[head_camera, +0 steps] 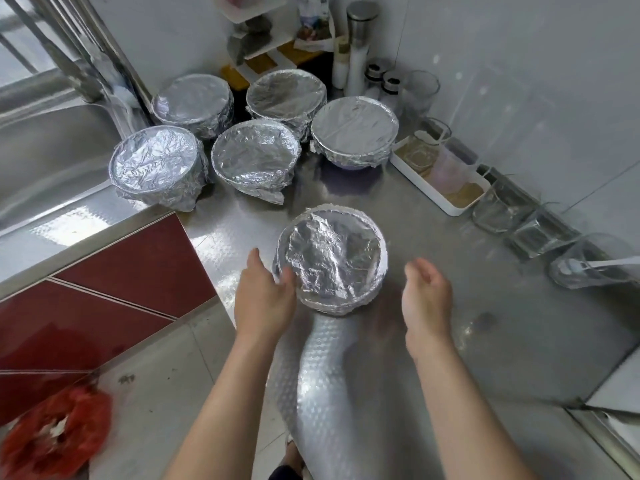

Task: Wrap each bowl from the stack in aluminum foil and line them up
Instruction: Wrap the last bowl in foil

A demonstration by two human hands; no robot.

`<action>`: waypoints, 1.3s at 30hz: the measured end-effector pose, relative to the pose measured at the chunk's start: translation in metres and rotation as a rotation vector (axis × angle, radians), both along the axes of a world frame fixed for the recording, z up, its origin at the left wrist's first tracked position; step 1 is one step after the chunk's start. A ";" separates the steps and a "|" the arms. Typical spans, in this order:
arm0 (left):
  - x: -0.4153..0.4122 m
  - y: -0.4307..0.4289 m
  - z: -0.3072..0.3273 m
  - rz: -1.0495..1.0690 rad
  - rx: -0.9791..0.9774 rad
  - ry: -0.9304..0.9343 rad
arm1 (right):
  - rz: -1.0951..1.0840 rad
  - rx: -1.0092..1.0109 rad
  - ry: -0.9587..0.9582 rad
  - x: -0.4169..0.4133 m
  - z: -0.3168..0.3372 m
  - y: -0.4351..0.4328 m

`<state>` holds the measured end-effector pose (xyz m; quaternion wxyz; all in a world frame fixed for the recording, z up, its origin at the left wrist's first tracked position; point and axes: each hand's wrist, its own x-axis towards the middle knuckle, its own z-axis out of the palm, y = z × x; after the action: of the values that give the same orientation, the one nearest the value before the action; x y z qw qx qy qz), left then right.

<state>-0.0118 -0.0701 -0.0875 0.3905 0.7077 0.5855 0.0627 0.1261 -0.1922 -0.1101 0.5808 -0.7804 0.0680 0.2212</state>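
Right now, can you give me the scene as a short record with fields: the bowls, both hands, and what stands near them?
near bowl: foil-wrapped, on the counter, in front of the hands
back bowls: five, all foil-wrapped, grouped behind the near bowl
unwrapped bowls: none in view
left hand: fingers touch the near bowl's left side
right hand: open, apart from the bowl
tray: white, at the right wall, holds clear containers

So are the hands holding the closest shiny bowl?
The right hand holds nothing. On the left hand, the fingers touch the nearest foil-wrapped bowl at its left rim; blur hides whether they grip.
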 end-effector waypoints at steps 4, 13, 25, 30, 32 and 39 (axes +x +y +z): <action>0.028 0.017 -0.016 0.087 -0.014 -0.231 | -0.009 0.293 0.341 -0.009 -0.023 0.011; 0.034 0.015 -0.037 0.163 0.077 -0.419 | 0.121 0.386 0.383 0.032 -0.022 0.044; 0.041 0.012 -0.043 0.303 0.048 -0.510 | 0.149 0.345 0.321 0.029 -0.043 0.046; 0.032 0.019 -0.044 0.265 0.026 -0.528 | 0.339 0.368 0.284 0.048 -0.034 0.045; 0.032 0.018 -0.043 0.225 -0.009 -0.557 | 0.426 0.317 0.200 0.056 -0.026 0.051; 0.037 0.016 -0.049 0.257 -0.032 -0.593 | 0.617 0.110 -0.039 0.048 -0.016 0.056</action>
<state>0.0252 -0.0541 -0.1367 0.5439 0.5725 0.5319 0.3057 0.1743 -0.1366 -0.1260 0.5289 -0.7357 -0.1951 0.3755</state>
